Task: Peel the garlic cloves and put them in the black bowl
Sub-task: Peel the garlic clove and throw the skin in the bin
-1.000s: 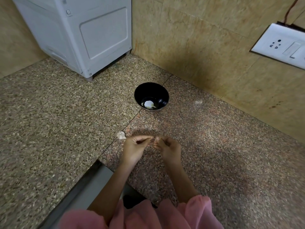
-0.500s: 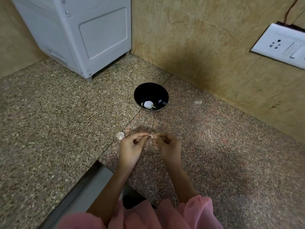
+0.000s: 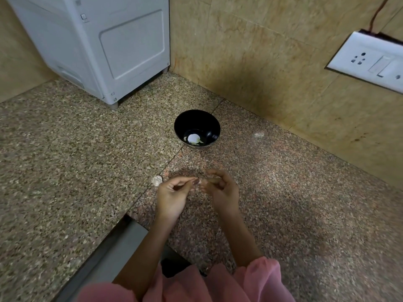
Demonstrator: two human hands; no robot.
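In front of the glossy round black bowl (image 3: 196,118) on the speckled granite counter (image 3: 87,171), left hand (image 3: 172,192) and right hand (image 3: 222,189) pinch a small, blurred garlic clove (image 3: 202,182) between curled fingertips, the right forefinger raised higher than before.

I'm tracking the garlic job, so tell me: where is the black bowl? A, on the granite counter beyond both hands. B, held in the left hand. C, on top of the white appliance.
A: the black bowl stands on the granite counter beyond the left hand and right hand, which pinch a garlic clove between them, and peeled garlic lies inside it.
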